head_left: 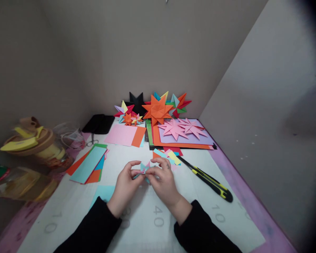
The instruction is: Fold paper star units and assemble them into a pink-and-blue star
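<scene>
Between my two hands is a small folded paper star (144, 168) in light blue and pink, raised a little above the white mat (184, 214). My left hand (127, 181) pinches its left side between thumb and fingers. On the other side, my right hand (163, 179) grips it with thumb and fingertips. Fingers hide much of the star, so its full shape cannot be made out. Small paper strips (173, 157) in several colours lie just beyond my right hand. A light blue sheet (105, 192) lies partly under my left wrist.
A black and yellow utility knife (210, 182) lies to the right. Coloured paper strips (88, 165) and scissors (92, 141) are at the left, near a bottle (23, 182) and a lidded jar (44, 147). Finished stars (158, 109) stand against the wall; pink stars (175, 129) rest on stacked sheets.
</scene>
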`<state>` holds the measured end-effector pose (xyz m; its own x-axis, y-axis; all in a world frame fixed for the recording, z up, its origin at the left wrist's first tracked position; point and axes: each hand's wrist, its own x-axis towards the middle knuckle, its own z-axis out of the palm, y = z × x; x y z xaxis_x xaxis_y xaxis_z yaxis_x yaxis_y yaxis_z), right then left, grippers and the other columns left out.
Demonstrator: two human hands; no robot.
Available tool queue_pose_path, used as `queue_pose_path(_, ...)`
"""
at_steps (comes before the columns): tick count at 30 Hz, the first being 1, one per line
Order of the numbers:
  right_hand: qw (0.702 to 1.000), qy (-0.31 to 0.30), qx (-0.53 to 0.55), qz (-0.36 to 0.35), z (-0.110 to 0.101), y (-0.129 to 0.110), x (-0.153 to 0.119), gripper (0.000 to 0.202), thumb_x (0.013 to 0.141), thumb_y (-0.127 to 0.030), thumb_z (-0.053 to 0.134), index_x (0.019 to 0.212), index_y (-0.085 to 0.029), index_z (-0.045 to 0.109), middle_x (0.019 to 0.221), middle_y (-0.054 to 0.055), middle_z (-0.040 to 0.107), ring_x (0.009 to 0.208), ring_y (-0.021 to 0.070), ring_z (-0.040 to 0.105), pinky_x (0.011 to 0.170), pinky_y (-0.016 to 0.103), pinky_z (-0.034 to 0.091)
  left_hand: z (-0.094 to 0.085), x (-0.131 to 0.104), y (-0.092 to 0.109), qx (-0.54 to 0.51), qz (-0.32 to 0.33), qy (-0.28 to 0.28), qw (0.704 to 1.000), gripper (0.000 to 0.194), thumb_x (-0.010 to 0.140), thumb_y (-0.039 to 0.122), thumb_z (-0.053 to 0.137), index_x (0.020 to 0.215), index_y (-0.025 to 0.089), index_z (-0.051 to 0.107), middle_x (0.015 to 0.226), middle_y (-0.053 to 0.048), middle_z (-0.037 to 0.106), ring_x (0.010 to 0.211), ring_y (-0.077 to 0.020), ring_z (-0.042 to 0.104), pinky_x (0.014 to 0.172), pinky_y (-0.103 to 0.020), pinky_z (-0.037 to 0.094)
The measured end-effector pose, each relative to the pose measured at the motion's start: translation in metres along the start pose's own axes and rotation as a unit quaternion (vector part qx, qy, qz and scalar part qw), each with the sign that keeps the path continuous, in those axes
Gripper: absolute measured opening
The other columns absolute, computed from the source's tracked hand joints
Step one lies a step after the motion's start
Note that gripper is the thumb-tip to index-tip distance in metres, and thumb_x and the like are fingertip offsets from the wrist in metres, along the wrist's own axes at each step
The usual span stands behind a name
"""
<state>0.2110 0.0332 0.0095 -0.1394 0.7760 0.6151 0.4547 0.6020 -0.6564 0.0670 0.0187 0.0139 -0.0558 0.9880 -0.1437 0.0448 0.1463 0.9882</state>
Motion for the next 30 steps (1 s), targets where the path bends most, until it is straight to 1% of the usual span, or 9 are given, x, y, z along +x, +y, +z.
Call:
queue_pose_path(2, 1.000, -0.006, -0.003, -0.001, -0.0001, -0.0007, -0.0002, 0.015, 0.077, -0.009, 0.057, 0.076, -0.023, 0.063, 0.101, 0.006, 0.052, 0.101, 0.0235, 0.048, 0.084, 0.043, 0.044, -0.0004, -0.0006, 0.0010, 0.014, 0.010, 0.002, 1.000, 0.042, 0.070, 0.018, 0.061, 0.109, 0.017, 0.048, 0.073, 0.000, 0.069, 0.061, -0.0136, 0.064, 0.059, -0.023, 0.046)
queue_pose_path(4, 1.000, -0.007, -0.006, 0.000, -0.0006, -0.0019, -0.0001, 0.014, 0.076, -0.009, 0.058, 0.077, -0.022, 0.062, 0.102, 0.007, 0.052, 0.102, 0.0237, 0.048, 0.086, 0.043, 0.043, -0.0007, -0.0017, 0.0028, 0.041, 0.032, 0.005, 0.999, 0.040, 0.071, 0.018, 0.060, 0.109, 0.018, 0.048, 0.075, 0.000, 0.070, 0.067, -0.0149, 0.065, 0.063, -0.024, 0.048)
queue_pose_path(8, 1.000, -0.001, -0.017, -0.002, -0.0013, -0.0035, 0.0002, 0.016, 0.076, -0.007, 0.058, 0.082, -0.022, 0.062, 0.103, 0.007, 0.051, 0.103, 0.0236, 0.048, 0.089, 0.043, 0.042, -0.0007, -0.0048, 0.0069, 0.097, 0.067, 0.016, 0.993, 0.034, 0.074, 0.019, 0.057, 0.108, 0.019, 0.049, 0.079, -0.001, 0.071, 0.075, -0.0161, 0.067, 0.069, -0.026, 0.049)
queue_pose_path(15, 1.000, -0.008, -0.011, 0.009, -0.0006, -0.0020, -0.0011, 0.014, 0.077, -0.007, 0.055, 0.077, -0.021, 0.059, 0.097, 0.006, 0.050, 0.098, 0.0228, 0.048, 0.085, 0.043, 0.044, -0.0005, -0.0061, 0.0067, 0.097, 0.076, 0.018, 0.992, 0.035, 0.074, 0.018, 0.056, 0.109, 0.019, 0.049, 0.081, -0.001, 0.071, 0.076, -0.0164, 0.068, 0.069, -0.027, 0.051)
queue_pose_path(20, 1.000, -0.008, -0.021, -0.015, -0.0015, -0.0031, -0.0004, 0.014, 0.078, -0.009, 0.057, 0.077, -0.023, 0.060, 0.104, 0.007, 0.050, 0.104, 0.0246, 0.047, 0.088, 0.046, 0.043, -0.0016, -0.0049, 0.0051, 0.106, 0.084, 0.031, 0.990, 0.035, 0.074, 0.017, 0.055, 0.109, 0.019, 0.050, 0.082, -0.001, 0.071, 0.077, -0.0168, 0.068, 0.069, -0.027, 0.051)
queue_pose_path(25, 0.998, 0.005, -0.044, -0.041, -0.0032, -0.0040, -0.0005, 0.017, 0.077, -0.008, 0.056, 0.078, -0.023, 0.062, 0.110, 0.007, 0.049, 0.106, 0.0250, 0.045, 0.092, 0.047, 0.042, -0.0003, -0.0062, 0.0041, 0.127, 0.099, 0.033, 0.986, 0.034, 0.075, 0.018, 0.055, 0.109, 0.020, 0.051, 0.082, -0.001, 0.071, 0.078, -0.0164, 0.068, 0.069, -0.026, 0.051)
queue_pose_path(30, 0.995, -0.030, -0.088, -0.044, -0.0045, -0.0038, 0.0006, 0.019, 0.077, -0.008, 0.053, 0.080, -0.024, 0.063, 0.113, 0.007, 0.047, 0.109, 0.0266, 0.042, 0.092, 0.048, 0.041, 0.0006, -0.0070, 0.0034, 0.139, 0.107, 0.012, 0.985, 0.033, 0.077, 0.019, 0.055, 0.110, 0.021, 0.051, 0.084, -0.001, 0.071, 0.080, -0.0165, 0.068, 0.072, -0.026, 0.051)
